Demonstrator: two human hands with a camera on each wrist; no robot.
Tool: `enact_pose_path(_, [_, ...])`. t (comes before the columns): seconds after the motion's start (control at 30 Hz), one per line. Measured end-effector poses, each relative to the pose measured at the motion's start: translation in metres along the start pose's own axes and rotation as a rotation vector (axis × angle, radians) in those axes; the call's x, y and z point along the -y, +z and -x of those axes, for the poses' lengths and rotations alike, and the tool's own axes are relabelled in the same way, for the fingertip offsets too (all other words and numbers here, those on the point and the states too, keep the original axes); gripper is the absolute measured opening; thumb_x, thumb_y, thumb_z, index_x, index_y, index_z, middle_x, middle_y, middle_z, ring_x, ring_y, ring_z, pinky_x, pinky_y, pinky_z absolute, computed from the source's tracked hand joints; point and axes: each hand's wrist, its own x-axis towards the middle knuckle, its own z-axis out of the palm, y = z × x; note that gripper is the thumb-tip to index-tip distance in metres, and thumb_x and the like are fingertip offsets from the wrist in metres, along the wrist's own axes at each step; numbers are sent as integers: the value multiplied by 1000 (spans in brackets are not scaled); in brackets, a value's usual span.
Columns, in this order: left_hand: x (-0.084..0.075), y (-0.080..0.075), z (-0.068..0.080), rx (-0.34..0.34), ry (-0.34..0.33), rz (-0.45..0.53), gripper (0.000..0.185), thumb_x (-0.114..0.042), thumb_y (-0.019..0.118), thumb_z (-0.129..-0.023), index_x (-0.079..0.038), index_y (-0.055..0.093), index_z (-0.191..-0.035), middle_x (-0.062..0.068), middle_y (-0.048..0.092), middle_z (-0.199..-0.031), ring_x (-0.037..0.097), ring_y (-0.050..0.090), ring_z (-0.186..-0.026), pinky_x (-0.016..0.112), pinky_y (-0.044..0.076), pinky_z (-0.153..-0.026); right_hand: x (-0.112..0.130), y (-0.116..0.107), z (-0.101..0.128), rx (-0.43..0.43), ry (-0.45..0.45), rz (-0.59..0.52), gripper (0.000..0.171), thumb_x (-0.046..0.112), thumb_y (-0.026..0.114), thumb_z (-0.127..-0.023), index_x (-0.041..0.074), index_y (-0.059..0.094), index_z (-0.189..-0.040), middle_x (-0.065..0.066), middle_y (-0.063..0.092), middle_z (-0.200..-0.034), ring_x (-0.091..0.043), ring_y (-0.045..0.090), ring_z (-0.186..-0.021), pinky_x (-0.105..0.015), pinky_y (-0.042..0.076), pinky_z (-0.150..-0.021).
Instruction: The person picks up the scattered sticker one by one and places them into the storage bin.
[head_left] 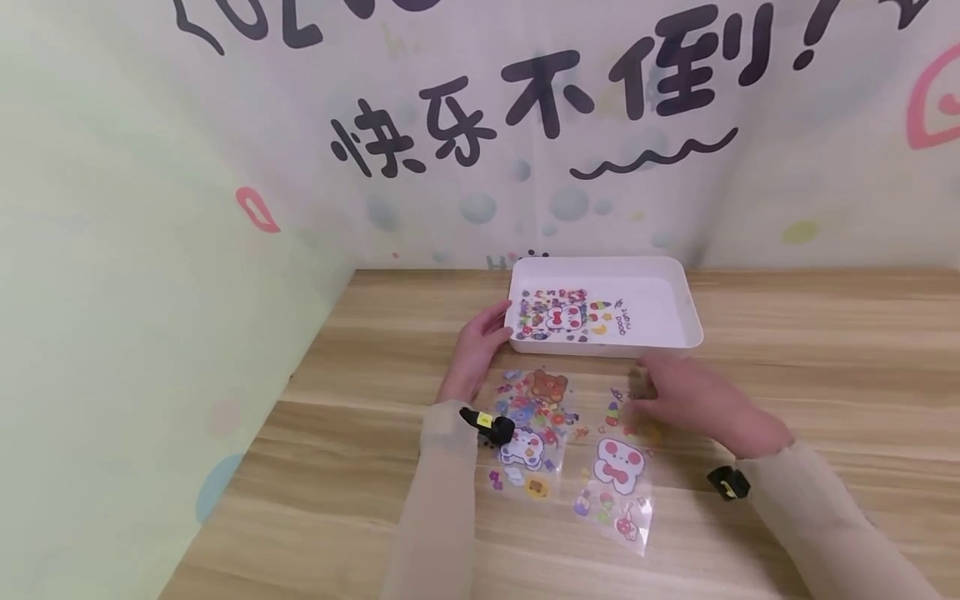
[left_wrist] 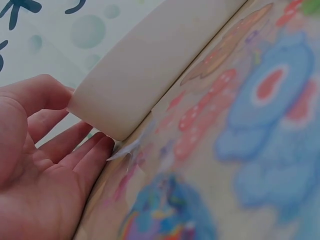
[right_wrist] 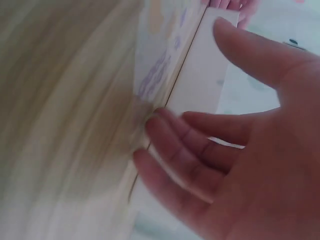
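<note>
A white tray point(head_left: 681, 317) stands near the wall with a transparent sticker sheet point(head_left: 555, 317) lying in its left part. At its left end is my left hand point(head_left: 478, 346), and the fingertips point(left_wrist: 102, 142) touch the tray wall with loosely bent fingers. My right hand point(head_left: 697, 396) is blurred in the head view, just in front of the tray's front right side. In the right wrist view its fingers point(right_wrist: 175, 145) are spread beside the tray's white wall point(right_wrist: 195, 75), thumb apart. Two more clear sticker sheets, one with a bear point(head_left: 549, 386) and one with a white bunny point(head_left: 618, 467), lie on the table before the tray.
The wood-grain table point(head_left: 360, 500) meets a printed cloth backdrop point(head_left: 450, 200) behind the tray and a pale wall point(head_left: 112, 292) on the left. A small black camera is strapped to each wrist, over beige sleeves point(head_left: 442, 500).
</note>
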Motion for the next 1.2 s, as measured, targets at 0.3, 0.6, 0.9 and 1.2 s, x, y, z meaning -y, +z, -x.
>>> enact_pose_path(0.3, [-3,-2,-4,1,-2,7,42,-4,54,-87,-17,51,-126,0,47,-130,14,44,-118,27,39,-95,17,0,7,49,52,144,60,54,70,-65,2,56,-93,-4,47,-81,-21,44,-71,-29,40,-56])
enact_pose_path(0.6, [-5,0,-8,51,12,10,48,-2,51,-87,-15,42,-133,5,41,-136,15,40,-122,26,36,-98,23,4,6,66,10,243,65,53,73,-61,0,56,-94,-6,49,-83,-22,43,-75,-33,44,-62])
enact_pose_path(0.9, [1,-5,-8,47,13,-5,50,-3,49,-88,-16,38,-135,1,37,-139,12,37,-124,24,34,-98,26,8,3,68,26,251,61,51,75,-61,2,57,-93,-5,47,-82,-21,41,-74,-31,42,-58])
enact_pose_path(1.2, [1,-3,-2,44,-7,14,48,-4,49,-89,-17,40,-134,0,39,-137,13,38,-123,27,35,-99,23,3,6,81,17,220,53,49,74,-63,7,55,-87,-2,45,-80,-20,40,-73,-30,38,-56])
